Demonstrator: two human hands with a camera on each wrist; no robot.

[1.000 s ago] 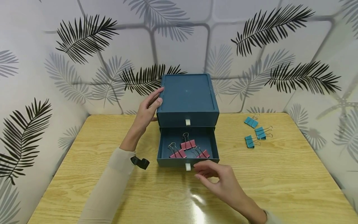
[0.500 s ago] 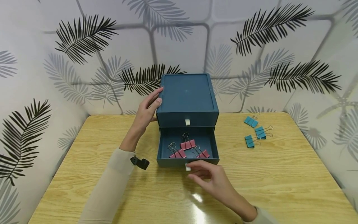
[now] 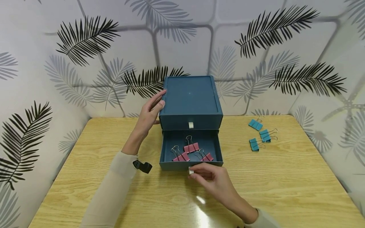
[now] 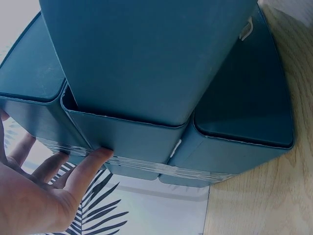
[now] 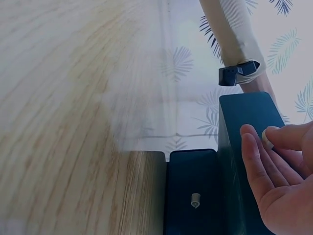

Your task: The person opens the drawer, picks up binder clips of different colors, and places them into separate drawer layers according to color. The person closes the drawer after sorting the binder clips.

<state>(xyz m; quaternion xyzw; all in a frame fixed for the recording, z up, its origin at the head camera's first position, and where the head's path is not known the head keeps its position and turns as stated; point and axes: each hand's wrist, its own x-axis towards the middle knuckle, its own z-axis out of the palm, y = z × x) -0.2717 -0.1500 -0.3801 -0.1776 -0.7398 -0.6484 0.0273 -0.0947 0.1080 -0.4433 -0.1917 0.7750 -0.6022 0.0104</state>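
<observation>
A dark blue drawer box (image 3: pixel 190 95) stands on the table, its middle drawer (image 3: pixel 174 139) pulled out. Inside that drawer lie pink binder clips (image 3: pixel 191 147) with wire handles. My left hand (image 3: pixel 146 117) rests against the box's left side, fingers fairly straight; in the left wrist view, fingertips (image 4: pixel 103 152) touch the side wall. My right hand (image 3: pixel 215 180) pinches the white pull tab (image 3: pixel 191 171) on the front of the open drawer. Seen from the right wrist, thumb and finger close on this tab (image 5: pixel 266 139); the fingers partly cover the drawer front.
Blue binder clips (image 3: pixel 265 135) lie on the wooden table (image 3: pixel 285 183) right of the box. The top drawer's white tab (image 3: pixel 191 125) sits above the open drawer. Below it, a closed bottom drawer (image 5: pixel 188 171) shows in the right wrist view. A leaf-patterned backdrop (image 3: pixel 185 47) stands behind.
My right hand has moved left to the open drawer's tab, and its thumb and finger have come together on it. The left hand, drawer and clips look unmoved.
</observation>
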